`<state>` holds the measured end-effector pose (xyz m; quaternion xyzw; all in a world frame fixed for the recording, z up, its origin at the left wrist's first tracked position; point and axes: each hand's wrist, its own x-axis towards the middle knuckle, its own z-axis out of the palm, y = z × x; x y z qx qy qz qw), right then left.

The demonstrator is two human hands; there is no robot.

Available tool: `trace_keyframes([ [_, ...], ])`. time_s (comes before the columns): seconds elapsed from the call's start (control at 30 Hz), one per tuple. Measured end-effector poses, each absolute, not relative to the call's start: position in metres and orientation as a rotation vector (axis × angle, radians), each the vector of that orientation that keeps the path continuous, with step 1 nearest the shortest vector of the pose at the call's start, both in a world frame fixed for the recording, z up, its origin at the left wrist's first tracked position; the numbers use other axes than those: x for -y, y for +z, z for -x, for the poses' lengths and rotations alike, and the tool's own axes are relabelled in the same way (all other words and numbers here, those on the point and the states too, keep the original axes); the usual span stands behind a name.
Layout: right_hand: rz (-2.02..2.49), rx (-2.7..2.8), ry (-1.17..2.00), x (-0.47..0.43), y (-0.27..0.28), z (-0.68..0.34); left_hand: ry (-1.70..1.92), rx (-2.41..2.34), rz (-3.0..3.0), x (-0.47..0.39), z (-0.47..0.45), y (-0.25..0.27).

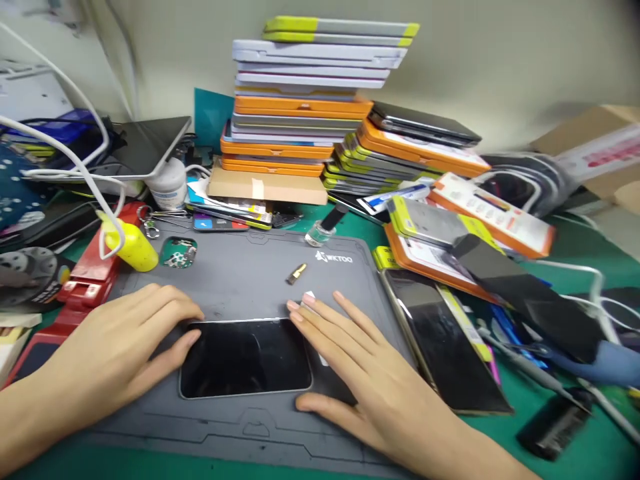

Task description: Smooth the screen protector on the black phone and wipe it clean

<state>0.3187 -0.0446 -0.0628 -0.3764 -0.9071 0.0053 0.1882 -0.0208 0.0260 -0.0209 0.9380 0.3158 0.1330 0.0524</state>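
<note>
A smartphone with a black screen lies face up on a grey work mat. My left hand is at its upper left corner, with that corner between thumb and index finger. My right hand is spread over the mat at the phone's right side, its index fingertip near the upper right corner and the thumb stretched out below. Something pale shows partly from under the right fingers; its kind is hidden. Beyond the hands lie a small brass-coloured tip and a green circuit board.
A yellow bottle stands at the mat's left, beside a red tool. A small glass bottle stands at the back. Stacked boxes rise behind. A large dark screen and cluttered tools lie at right.
</note>
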Motion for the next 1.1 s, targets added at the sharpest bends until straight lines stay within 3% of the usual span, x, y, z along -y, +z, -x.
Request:
trace_keyframes([
  [0.47,0.873,2.567,-0.124,0.037,-0.082,-0.317,0.67,-1.752,-2.794,-0.033,0.036,-0.009],
  [0.67,0.895,2.545,-0.111,0.041,-0.08,-0.318,0.451,-2.077,-2.481,-0.041,0.041,0.008],
  [0.83,0.944,2.548,-0.251,0.043,-0.081,-0.319,0.249,-1.953,-2.232,-0.046,0.045,0.005],
  [1.1,0.925,2.517,-0.239,0.043,-0.074,-0.312,0.467,-1.492,-2.333,-0.084,0.002,-0.004],
])
